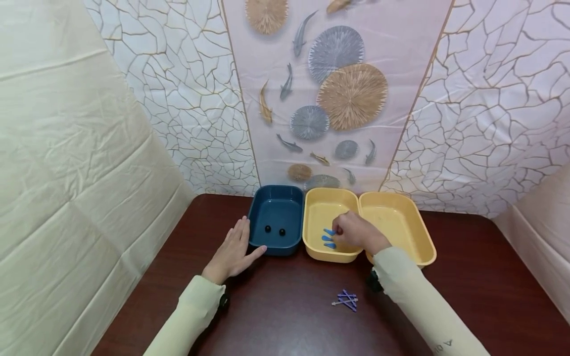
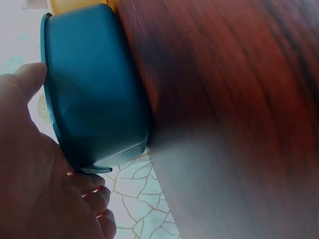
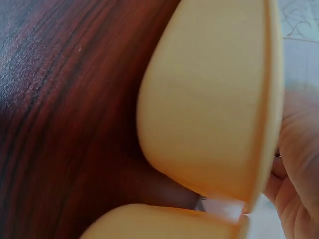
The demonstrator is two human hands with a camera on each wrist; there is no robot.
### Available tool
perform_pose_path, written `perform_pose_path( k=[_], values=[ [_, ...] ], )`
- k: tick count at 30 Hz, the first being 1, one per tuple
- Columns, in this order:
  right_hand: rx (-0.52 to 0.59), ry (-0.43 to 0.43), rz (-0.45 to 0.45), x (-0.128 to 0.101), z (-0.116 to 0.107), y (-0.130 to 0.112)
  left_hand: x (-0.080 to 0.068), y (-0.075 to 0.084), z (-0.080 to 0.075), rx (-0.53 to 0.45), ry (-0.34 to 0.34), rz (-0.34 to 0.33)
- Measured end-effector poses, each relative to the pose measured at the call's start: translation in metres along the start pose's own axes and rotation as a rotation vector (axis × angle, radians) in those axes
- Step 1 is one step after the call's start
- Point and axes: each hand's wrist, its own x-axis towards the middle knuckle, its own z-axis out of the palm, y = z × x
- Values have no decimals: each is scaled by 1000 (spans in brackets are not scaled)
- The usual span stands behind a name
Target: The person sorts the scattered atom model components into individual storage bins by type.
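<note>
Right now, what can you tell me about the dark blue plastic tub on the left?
The dark blue plastic tub is a shallow rectangular tray with rounded corners and a rolled rim, smooth and glossy. It sits upright on the dark wooden table, leftmost of three, right beside the middle yellow tub. Two small black balls lie inside. The left hand rests flat against its outer left wall.

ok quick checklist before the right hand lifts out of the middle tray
1. Left hand flat beside blue tray, steadying it: ok.
2. Right hand inside the middle yellow tray: ok.
3. Blue pieces lying in that tray by the fingers: ok.
4. Whether the fingers have let go of a piece: cannot tell.
5. Purple sticks on the table, not yet sorted: not ok.
6. Right yellow tray unobstructed: ok.
</note>
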Motion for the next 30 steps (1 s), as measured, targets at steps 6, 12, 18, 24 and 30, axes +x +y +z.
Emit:
perform_pose_path(
  k=[6,12,18,24,30],
  values=[
    [-19,0,-13,-2,2,8,0,0,1,-1,-12,0],
    [-39,33,-80,-10,-20,2,0,2,-2,-3,-2,5],
    [-71,4,-138,-27,-42,-18,0,1,-3,-11,3,3],
    [-129,-16,-207,-53,-53,-37,1,-2,1,-9,9,6],
    [-105,-5,-302,-78,-52,-46,2,-2,1,-13,12,10]
  ],
)
